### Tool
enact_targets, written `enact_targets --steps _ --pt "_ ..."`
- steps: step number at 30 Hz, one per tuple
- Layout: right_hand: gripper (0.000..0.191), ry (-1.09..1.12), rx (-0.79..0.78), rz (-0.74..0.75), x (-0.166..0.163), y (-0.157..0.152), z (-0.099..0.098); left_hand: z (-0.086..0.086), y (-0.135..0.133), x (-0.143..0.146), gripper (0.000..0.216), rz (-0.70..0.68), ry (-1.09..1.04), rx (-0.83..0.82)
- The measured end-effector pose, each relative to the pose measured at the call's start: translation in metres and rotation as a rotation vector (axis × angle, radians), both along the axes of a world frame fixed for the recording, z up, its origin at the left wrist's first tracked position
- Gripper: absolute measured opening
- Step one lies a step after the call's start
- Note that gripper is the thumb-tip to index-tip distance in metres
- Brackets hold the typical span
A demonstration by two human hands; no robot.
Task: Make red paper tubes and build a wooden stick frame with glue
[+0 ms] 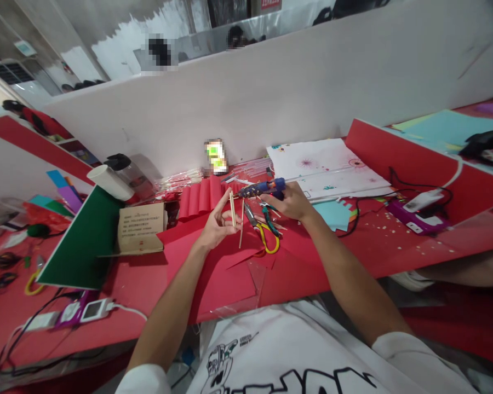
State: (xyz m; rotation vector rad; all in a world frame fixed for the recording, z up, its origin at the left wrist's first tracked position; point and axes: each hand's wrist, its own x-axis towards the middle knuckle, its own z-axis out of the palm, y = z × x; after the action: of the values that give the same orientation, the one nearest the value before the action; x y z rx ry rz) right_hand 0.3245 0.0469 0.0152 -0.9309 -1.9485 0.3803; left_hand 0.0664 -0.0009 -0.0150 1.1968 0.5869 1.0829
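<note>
My left hand pinches a thin wooden stick and holds it upright above the red paper. A second stick hangs slanted just to its right. My right hand grips a blue glue gun, whose nozzle points left at the top of the upright stick. Under the hands lie pliers with green handles and scissors with yellow handles. Folded red paper, pleated like a fan, lies just behind my left hand.
A cardboard box, a green board and a white cup stand at the left. White patterned sheets lie behind. Cables and purple power strips sit on the right and front left. A grey partition wall runs across the back.
</note>
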Motion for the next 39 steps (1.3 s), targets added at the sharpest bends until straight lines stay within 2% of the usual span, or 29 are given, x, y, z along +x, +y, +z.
enact_targets --steps 5,12,17,26,34,39 --pt "0.031 -0.053 -0.020 0.077 0.002 0.001 0.000 0.000 0.001 -0.001 0.138 0.007 -0.030 -0.002" --pt "0.034 -0.033 -0.011 0.038 0.002 0.002 0.000 0.001 0.000 -0.001 0.140 0.010 -0.004 -0.013" --pt "0.032 -0.072 -0.019 0.082 0.002 0.001 0.001 0.003 -0.001 0.000 0.139 0.034 -0.018 -0.023" --pt "0.035 -0.006 -0.130 0.123 0.003 -0.003 0.006 0.001 0.001 -0.001 0.139 0.042 -0.039 -0.026" --pt "0.031 -0.016 -0.088 0.139 0.003 -0.003 0.008 0.002 0.000 0.000 0.138 0.041 -0.020 -0.019" --pt "0.028 -0.047 -0.093 0.210 0.004 -0.005 0.011 0.003 0.000 0.000 0.141 0.054 -0.021 -0.042"
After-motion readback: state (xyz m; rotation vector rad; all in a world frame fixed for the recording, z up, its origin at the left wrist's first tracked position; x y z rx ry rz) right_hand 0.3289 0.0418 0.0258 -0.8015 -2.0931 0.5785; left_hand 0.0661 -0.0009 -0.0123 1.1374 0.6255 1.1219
